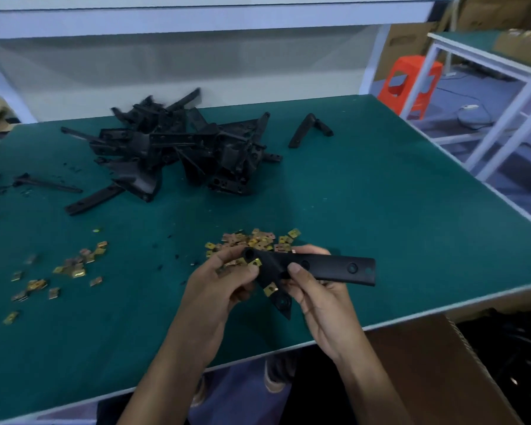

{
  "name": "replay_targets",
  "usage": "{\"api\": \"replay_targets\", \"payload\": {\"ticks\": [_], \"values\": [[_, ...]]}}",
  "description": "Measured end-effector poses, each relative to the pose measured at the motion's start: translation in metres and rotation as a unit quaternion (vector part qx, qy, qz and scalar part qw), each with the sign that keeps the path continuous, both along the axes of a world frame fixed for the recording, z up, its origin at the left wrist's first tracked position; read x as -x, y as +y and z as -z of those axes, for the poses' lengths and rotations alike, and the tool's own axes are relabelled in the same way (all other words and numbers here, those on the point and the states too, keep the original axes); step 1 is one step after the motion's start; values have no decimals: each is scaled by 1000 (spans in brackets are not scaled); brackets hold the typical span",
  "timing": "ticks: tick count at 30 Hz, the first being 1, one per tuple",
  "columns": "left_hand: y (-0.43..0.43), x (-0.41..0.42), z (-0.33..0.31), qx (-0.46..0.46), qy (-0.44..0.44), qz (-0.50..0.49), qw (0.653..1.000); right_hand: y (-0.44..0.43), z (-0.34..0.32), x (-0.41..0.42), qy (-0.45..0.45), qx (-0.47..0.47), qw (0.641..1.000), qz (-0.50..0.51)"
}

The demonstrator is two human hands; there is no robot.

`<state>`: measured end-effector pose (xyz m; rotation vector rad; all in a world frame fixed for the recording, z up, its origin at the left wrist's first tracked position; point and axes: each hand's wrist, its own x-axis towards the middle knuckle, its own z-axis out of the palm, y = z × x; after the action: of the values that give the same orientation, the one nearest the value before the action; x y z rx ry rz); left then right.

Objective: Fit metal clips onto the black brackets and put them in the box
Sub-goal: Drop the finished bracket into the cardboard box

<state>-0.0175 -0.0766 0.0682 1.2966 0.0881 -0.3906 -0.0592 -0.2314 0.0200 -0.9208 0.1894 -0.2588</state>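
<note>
We log: black bracket point(325, 268) held above green table point(380, 210) near edge. Left hand point(218, 283) curled, fingertips pinching bracket's end. Right hand point(316, 289) clamped on middle. Gold clip point(270, 290) fitted on lower arm. Loose clips point(255, 240) just behind.

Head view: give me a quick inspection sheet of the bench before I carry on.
Surface: green mat, small black bits scattered at left.
Job's things: held bracket with a metal clip on its lower arm; bracket pile at back; one stray bracket; clip pile; loose clips at left; cardboard box beside the bench.
Clutter: nothing seen.
Hands: left hand and right hand both grip the bracket.
Cables: one on the floor.
Surroundings: orange stool, white rack.
</note>
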Motion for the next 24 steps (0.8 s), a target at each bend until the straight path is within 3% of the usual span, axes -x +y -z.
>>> {"api": "replay_targets", "payload": {"ticks": [5, 10, 14, 17, 20, 24], "values": [[-14, 6, 4, -75, -48, 90, 992, -17, -5, 41, 50, -45, 996, 58], [-38, 19, 9, -161, -77, 256, 950, -72, -6, 122, 98, -133, 968, 188], [-51, 20, 20, -180, -83, 258, 946, -130, -18, 182, 56, -257, 892, 369], [-53, 19, 23, -199, -93, 259, 941, -159, -14, 205, 63, -282, 824, 487], [-45, 19, 21, -213, -88, 231, 945, -166, 1, 202, 103, -267, 824, 489], [-30, 26, 17, -252, -95, 105, 957, -167, -5, 170, 108, -201, 866, 445]]}}
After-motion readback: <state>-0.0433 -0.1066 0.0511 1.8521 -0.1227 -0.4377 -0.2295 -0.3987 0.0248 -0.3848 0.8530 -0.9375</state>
